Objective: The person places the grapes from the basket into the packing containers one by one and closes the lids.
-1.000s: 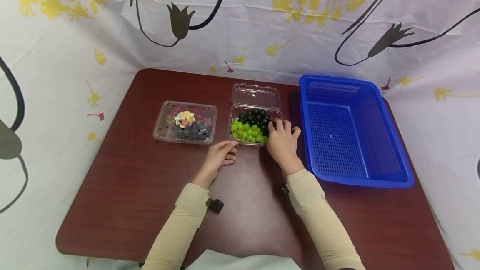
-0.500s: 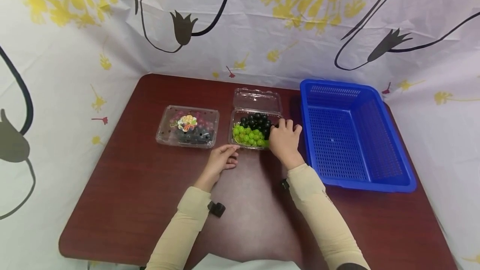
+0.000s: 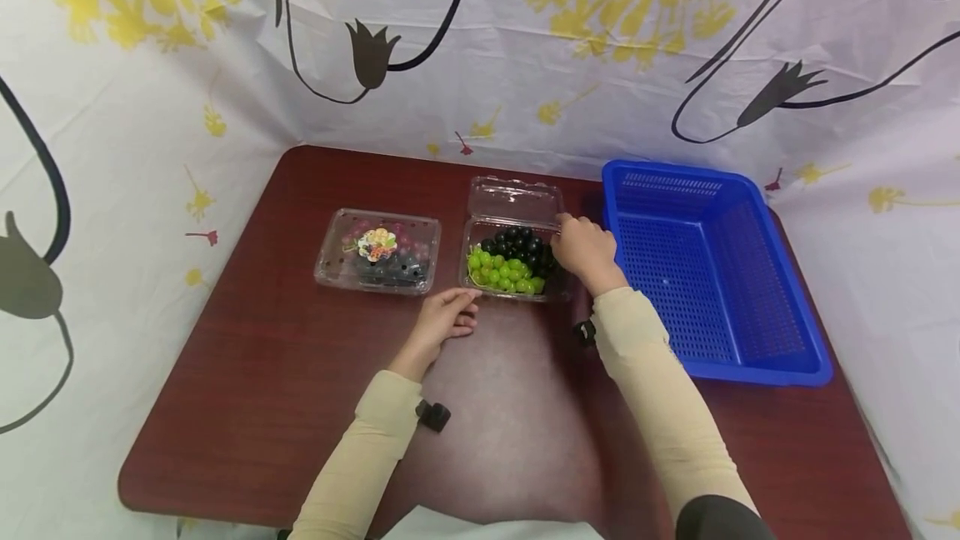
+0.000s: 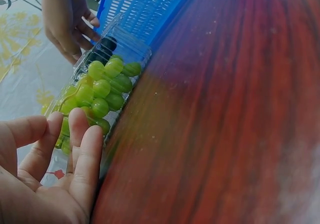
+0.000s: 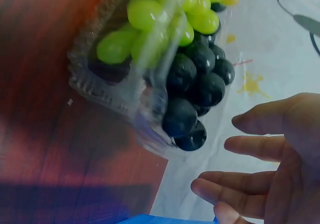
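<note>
A clear plastic clamshell box [image 3: 469,262] lies with its lid [image 3: 516,199] folded back. Inside it are green grapes [image 3: 504,272] at the front and black grapes [image 3: 517,242] behind. My left hand [image 3: 446,319] pinches the box's front left corner between thumb and forefinger, as the left wrist view [image 4: 52,174] also shows. At the back right corner hovers my right hand [image 3: 587,248]. In the right wrist view its fingers [image 5: 250,181] are spread apart beside the black grapes, holding nothing.
Left of the open box sits a closed clear clamshell [image 3: 341,273] with red and dark grapes and a fruit label. A blue plastic basket [image 3: 750,372] stands on the right of the brown table [image 3: 300,423]. A patterned white cloth [image 3: 480,48] hangs behind.
My right hand has shifted up and slightly right, from the box's right side to its back right corner, uncovering its front right corner. The left hand keeps its place.
</note>
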Demonstrator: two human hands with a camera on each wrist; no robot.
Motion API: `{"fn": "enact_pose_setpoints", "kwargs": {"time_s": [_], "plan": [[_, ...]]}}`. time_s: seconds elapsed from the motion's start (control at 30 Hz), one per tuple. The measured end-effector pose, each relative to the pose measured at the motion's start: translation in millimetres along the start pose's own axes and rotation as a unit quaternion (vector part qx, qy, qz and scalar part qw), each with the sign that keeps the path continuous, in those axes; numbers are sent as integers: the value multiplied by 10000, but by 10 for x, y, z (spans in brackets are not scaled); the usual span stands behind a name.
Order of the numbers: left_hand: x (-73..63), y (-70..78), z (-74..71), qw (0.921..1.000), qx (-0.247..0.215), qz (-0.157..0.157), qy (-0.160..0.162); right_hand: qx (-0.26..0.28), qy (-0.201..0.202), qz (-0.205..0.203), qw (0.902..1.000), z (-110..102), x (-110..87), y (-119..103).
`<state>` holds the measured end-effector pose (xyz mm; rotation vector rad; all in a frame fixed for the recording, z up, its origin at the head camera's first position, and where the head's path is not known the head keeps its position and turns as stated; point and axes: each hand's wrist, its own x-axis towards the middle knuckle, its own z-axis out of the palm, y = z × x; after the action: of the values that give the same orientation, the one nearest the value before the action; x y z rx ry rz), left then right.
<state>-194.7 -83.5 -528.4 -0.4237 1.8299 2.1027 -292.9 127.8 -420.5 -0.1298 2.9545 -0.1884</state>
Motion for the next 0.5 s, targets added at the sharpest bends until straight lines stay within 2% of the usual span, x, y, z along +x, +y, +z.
{"fn": "enact_pose_setpoints", "kwargs": {"time_s": [0.3, 0.5], "plan": [[-12, 3, -3, 10000, 52, -69, 13, 597, -590, 369, 9958, -13, 260, 27], [-12, 2, -11, 10000, 55, -49, -49, 1208, -892, 275, 9883, 64, 392, 71]]}}
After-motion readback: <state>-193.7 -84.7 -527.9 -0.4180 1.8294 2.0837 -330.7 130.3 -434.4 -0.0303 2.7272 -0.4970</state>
